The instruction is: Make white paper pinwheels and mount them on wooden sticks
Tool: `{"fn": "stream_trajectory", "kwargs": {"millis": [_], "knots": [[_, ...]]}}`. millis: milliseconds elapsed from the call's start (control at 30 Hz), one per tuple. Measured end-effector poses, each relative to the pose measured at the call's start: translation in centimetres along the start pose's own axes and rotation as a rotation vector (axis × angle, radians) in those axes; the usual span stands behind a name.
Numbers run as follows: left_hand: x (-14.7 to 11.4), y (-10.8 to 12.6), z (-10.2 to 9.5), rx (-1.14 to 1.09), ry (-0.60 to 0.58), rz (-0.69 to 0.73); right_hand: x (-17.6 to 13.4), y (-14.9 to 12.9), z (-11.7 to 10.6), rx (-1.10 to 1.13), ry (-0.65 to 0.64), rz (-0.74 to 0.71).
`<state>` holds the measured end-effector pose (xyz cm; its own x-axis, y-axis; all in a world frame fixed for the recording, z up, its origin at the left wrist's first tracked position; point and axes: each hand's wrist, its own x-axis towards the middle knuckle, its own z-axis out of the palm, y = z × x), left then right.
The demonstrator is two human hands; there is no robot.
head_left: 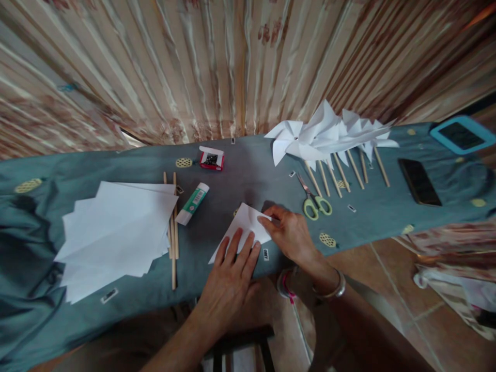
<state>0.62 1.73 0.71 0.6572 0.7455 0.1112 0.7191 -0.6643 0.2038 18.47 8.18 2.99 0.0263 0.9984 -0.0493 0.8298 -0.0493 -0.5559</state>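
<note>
Folding, seemingly: white paper (248, 217); L hand (228, 276) flat atop, R hand (292, 235) pinching corner. Green-handled scissors (312, 197) R of grip. Next prob. needs firm crease.

We press a folded paper (245, 219) with our left hand (231, 274) and pinch its corner with our right hand (292, 235). A glue stick (192, 204) sits left of our hands; scissors (313, 200) and pinwheels (321, 138) lie past our right hand.

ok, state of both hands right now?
Left hand: open, fingers spread flat on the folded white paper, no grip.
Right hand: closed, thumb and fingertips pinching the paper's right-hand edge.
</note>
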Motion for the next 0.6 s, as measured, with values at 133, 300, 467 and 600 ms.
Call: {"fn": "stream_trajectory", "kwargs": {"millis": [133, 300, 467, 600], "knots": [[0.01, 0.05, -0.04, 0.007, -0.001, -0.001, -0.01, 0.09, 0.12, -0.043, 0.015, -0.032], [-0.10, 0.08, -0.07, -0.002, -0.017, -0.016, -0.04, 0.12, 0.24, -0.078, 0.011, -0.054], [-0.13, 0.16, 0.06, -0.010, -0.018, -0.020, -0.14, 0.02, 0.21, -0.077, 0.027, -0.076], [-0.16, 0.23, 0.20, 0.006, -0.011, -0.023, -0.14, -0.02, 0.19, -0.073, 0.009, -0.056]]}}
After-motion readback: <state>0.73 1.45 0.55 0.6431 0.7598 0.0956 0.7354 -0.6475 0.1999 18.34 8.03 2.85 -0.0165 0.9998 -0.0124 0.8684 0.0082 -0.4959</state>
